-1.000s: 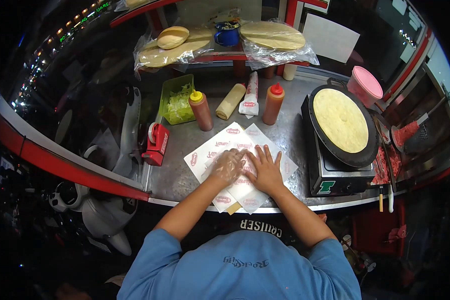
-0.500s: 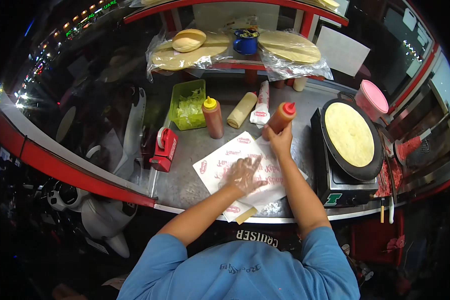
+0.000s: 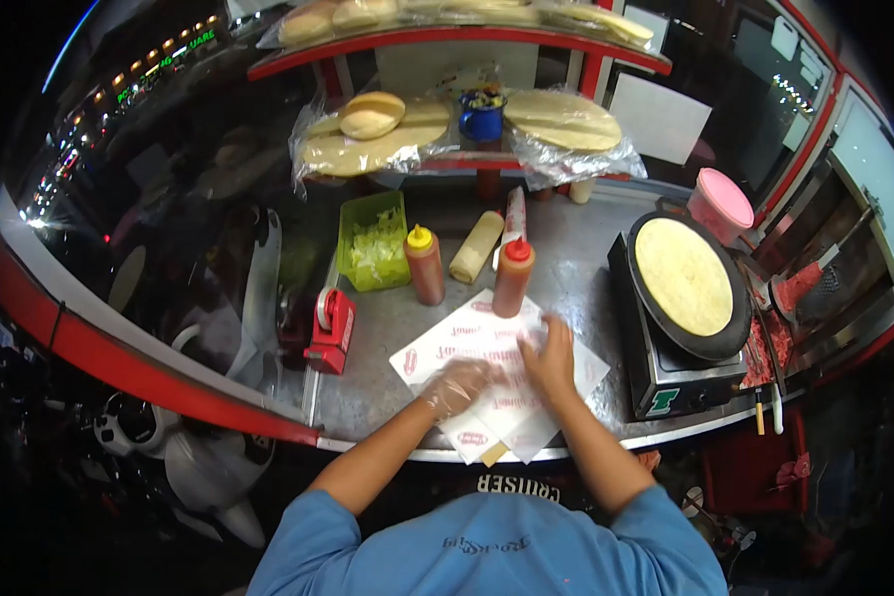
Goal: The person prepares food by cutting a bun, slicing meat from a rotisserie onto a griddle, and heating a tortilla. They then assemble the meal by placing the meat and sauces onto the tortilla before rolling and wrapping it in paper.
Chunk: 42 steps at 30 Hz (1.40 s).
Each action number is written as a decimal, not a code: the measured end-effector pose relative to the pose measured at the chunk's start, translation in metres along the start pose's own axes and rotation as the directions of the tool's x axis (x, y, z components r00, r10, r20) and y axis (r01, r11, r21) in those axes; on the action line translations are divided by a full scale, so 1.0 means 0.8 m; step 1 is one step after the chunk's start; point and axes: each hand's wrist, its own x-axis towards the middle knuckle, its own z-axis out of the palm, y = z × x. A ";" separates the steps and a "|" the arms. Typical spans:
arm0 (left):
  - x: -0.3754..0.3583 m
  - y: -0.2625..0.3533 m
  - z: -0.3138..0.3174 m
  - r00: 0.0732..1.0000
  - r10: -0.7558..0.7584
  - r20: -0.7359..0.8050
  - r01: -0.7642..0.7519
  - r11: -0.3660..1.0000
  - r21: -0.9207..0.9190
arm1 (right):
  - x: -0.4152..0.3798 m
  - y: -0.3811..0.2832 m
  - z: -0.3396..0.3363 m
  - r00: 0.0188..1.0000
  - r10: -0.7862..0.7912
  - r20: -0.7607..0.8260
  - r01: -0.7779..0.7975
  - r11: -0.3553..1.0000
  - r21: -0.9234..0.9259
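Printed wrapping papers (image 3: pixel 437 348) lie in a fanned pile at the middle of the steel counter. My left hand (image 3: pixel 459 387), in a clear plastic glove, rests on their left part, its fingers blurred. My right hand (image 3: pixel 551 360) is bare, over the papers' right side, fingers apart and holding nothing. Just above it stands a red-capped sauce bottle (image 3: pixel 513 281) at the papers' top edge. A yellow-capped bottle (image 3: pixel 425 268) stands to its left. Behind them lie a rolled wrap (image 3: pixel 477 246) and a paper-wrapped roll (image 3: pixel 516 212), partly hidden by the red-capped bottle.
A green tub (image 3: pixel 372 248) of shredded lettuce and a red tape dispenser (image 3: pixel 332 331) are at left. At right, a flatbread (image 3: pixel 683 276) lies on a round black griddle (image 3: pixel 733 338), beside a pink-lidded tub (image 3: pixel 722 204) and chopped meat (image 3: pixel 765 348). Bread fills the shelves (image 3: pixel 467 159).
The red-capped bottle now stands upright, further left, and my right hand has let go of it and drawn back toward the papers. My left hand has shifted slightly left. The view has tilted.
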 end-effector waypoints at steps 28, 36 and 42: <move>-0.193 0.173 0.008 0.881 -0.409 -0.238 0.235 0.816 -0.529 | -0.108 -0.047 -0.111 0.976 0.048 0.211 -0.190 0.656 0.730; -0.113 0.156 0.125 0.994 0.036 -0.102 0.013 0.898 0.440 | -0.080 -0.157 -0.203 0.914 -0.299 0.276 -0.008 0.666 0.746; -0.048 0.293 0.114 0.939 0.235 -0.249 -0.100 0.883 0.458 | -0.031 -0.176 -0.335 0.921 -0.295 0.255 0.333 0.936 -0.119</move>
